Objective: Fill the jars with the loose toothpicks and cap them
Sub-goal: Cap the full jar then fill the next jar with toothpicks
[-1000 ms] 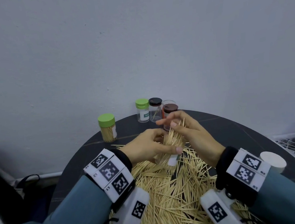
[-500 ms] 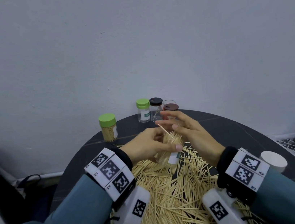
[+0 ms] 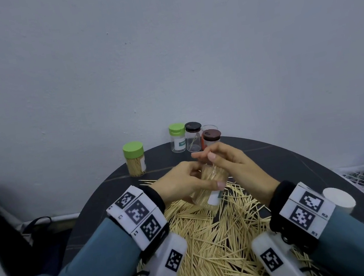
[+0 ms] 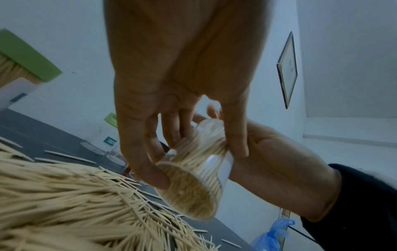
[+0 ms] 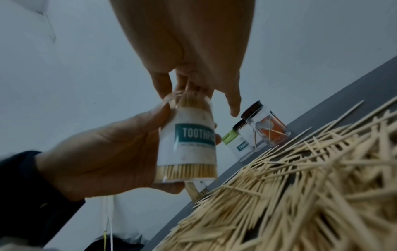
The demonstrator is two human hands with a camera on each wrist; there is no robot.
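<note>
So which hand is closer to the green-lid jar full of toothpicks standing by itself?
Left. The left hand is on that green-lid jar's side, holding the open jar. The right hand is farther away, past the open jar.

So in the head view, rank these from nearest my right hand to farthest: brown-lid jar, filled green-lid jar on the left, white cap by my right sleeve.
From the right hand:
1. Brown-lid jar, just behind the fingers.
2. Filled green-lid jar, far left.
3. White cap, near right edge.

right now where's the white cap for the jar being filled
In the head view a white cap sits at the right edge of the table, just behind the right wrist and right of the loose toothpick pile; whether it fits that jar is unclear.
</note>
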